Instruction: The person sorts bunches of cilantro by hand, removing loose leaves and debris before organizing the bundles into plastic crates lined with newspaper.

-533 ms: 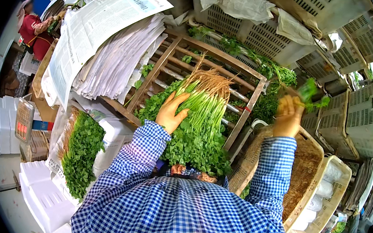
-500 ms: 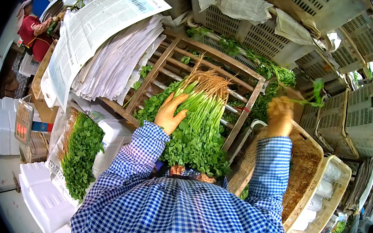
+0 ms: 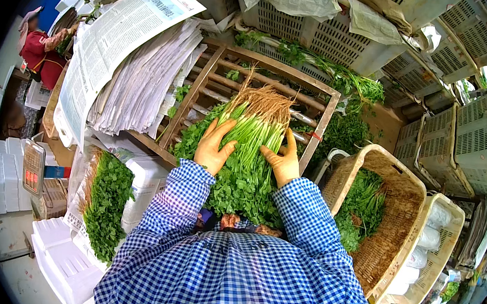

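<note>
Lying between the two hands, the broad bundle of leafy green stems with brown roots [image 3: 256, 131] runs lengthwise, roots away from the person, leaves toward the body. The left hand [image 3: 213, 149], fingers spread, touches its left side; the right hand [image 3: 282, 161], thumb and fingers apart, its right edge; neither is clearly nearer. Beneath is a brown slatted frame [image 3: 330, 110]; a tall newspaper stack [image 3: 145, 73] stands left, a beige plastic basket [image 3: 386, 250] right.

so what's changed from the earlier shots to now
The right hand has moved left, no longer holds the leafy sprig, and now touches the right side of the green bunch. The left hand is still on the bunch's left side.
</note>
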Action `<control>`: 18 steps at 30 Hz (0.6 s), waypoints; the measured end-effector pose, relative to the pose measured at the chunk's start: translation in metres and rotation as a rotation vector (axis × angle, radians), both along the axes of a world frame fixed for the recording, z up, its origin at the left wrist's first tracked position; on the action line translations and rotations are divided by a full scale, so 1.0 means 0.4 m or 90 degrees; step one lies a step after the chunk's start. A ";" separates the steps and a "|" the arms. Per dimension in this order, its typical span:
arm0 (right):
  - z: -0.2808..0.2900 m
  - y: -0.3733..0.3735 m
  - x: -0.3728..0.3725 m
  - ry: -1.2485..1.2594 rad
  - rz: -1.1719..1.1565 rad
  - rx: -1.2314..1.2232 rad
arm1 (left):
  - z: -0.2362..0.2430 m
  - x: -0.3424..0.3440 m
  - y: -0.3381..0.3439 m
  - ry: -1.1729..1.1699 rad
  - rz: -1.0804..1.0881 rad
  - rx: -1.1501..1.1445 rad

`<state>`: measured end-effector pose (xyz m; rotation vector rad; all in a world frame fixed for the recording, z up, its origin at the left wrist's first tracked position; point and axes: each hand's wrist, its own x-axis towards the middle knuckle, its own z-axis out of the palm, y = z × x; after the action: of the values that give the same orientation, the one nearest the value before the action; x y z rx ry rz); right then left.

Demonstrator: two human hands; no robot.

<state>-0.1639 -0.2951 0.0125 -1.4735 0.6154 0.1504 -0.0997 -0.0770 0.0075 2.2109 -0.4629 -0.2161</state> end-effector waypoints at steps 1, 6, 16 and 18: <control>-0.002 -0.015 -0.008 0.008 -0.002 0.010 | -0.004 0.001 -0.003 -0.001 -0.003 0.002; 0.027 -0.082 -0.028 -0.048 0.038 -0.358 | 0.043 -0.009 -0.006 -0.045 -0.016 0.126; -0.049 -0.113 0.089 -0.013 0.268 -0.651 | 0.147 -0.039 -0.157 -0.283 -0.223 0.241; -0.075 -0.119 0.080 -0.093 0.233 -0.667 | 0.106 -0.029 -0.150 -0.268 -0.239 0.283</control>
<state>-0.1319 -0.3429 -0.0176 -2.5828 0.2814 -0.0127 -0.1112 -0.1372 0.0499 2.5936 -1.1594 -0.0483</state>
